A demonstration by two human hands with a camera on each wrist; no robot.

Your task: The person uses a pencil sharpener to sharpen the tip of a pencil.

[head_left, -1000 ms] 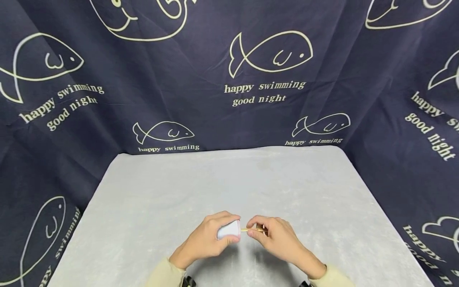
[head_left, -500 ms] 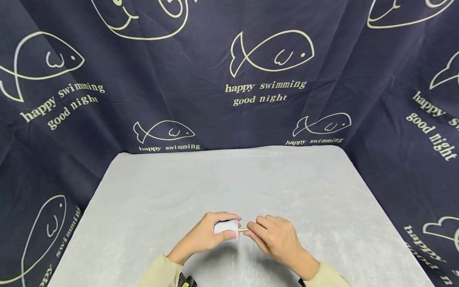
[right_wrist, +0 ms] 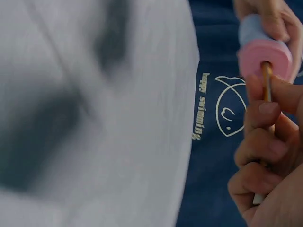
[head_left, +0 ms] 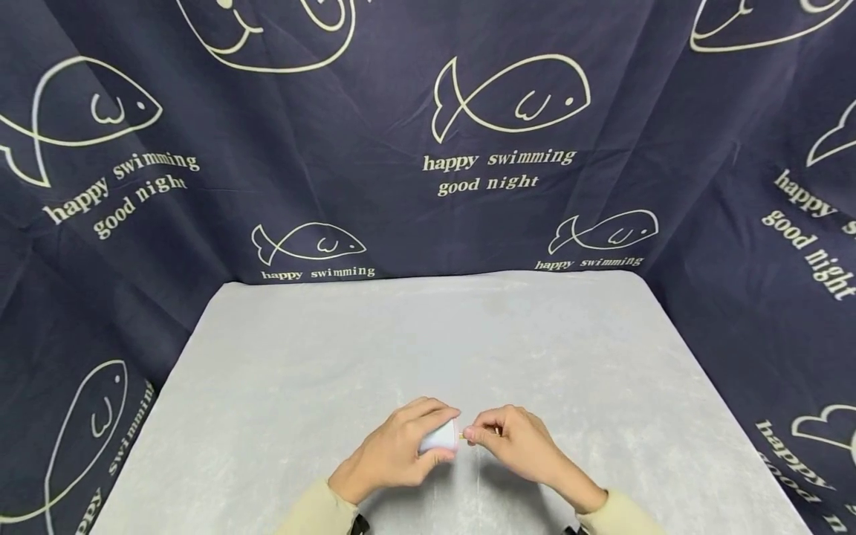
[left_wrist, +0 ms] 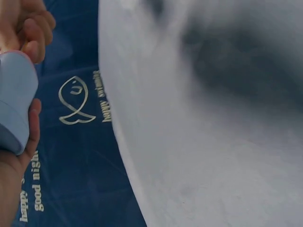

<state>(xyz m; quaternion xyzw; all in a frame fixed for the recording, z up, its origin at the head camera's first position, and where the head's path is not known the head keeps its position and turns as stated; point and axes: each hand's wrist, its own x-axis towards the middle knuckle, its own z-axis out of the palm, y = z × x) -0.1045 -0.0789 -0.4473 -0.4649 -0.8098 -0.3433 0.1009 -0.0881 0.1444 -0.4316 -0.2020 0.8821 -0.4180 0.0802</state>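
Observation:
My left hand (head_left: 394,449) grips a light blue pencil sharpener (head_left: 438,437) above the table, thumb on the near side and fingers over the far side. The pink end face (right_wrist: 280,57) of the sharpener points toward my right hand (head_left: 524,446). A slim golden-brown pencil (right_wrist: 267,87) enters the hole in that face. Thumb and index finger of the right hand pinch the pencil close to the hole, while the other fingers curl around its rear part. In the left wrist view, the sharpener's smooth body (left_wrist: 16,90) shows at the left edge; its far end lies in the palm.
A table (head_left: 428,334) covered in pale grey cloth spreads beneath both hands. Dark blue curtains (head_left: 374,171) with white fish drawings and lettering enclose its back and sides. Shadows of the hands fall on the cloth near the front.
My right hand rolled over the pencil and back again, its fingertips now closer to the sharpener. The left hand tilted the sharpener and both hands shifted slightly right.

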